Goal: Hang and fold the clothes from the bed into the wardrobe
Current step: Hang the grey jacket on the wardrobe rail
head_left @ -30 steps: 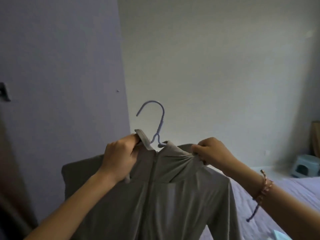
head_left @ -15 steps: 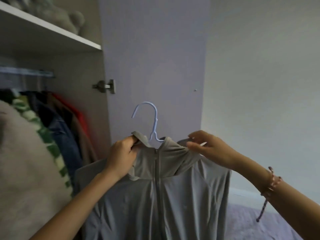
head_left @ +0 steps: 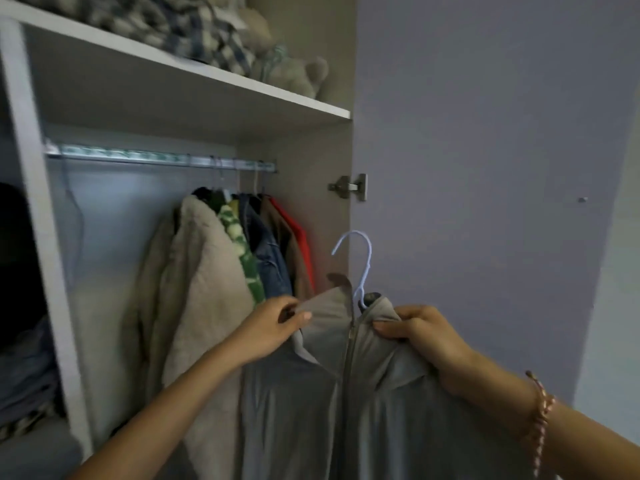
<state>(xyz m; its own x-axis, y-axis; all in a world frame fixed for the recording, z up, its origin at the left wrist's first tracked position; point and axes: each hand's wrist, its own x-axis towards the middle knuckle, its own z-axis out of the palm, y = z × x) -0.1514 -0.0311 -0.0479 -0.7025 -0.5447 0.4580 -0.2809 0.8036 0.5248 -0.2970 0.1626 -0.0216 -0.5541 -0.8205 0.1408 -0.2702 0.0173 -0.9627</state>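
Grey zip jacket (head_left: 346,410) was on a pale blue hanger (head_left: 368,259), held up well below the rail (head_left: 156,157) and a bit past its right end, so not on the rail yet. Left hand (head_left: 273,327) pinched the open collar flap and right hand (head_left: 426,341) was bunched round the fabric on the other side of the zip, the two hands apart with the zip between them; a braided bracelet (head_left: 540,410) sat on the right wrist. The hook stuck up clear of both hands, in front of the side panel with its hinge (head_left: 349,187), and the open lilac door (head_left: 485,168) stood right of the rail. Under the rail's right end things were packed: a cream fleece coat (head_left: 204,271) closest to the left hand, then a green patterned piece (head_left: 242,251), a denim jacket (head_left: 270,265), something brown (head_left: 294,265) and something red (head_left: 301,237). Above the rail a white shelf (head_left: 207,69) carried a plaid blanket (head_left: 166,26) and a plush toy (head_left: 298,71). Left of the rail, past the white divider (head_left: 38,237), folded clothes (head_left: 27,375) were stacked
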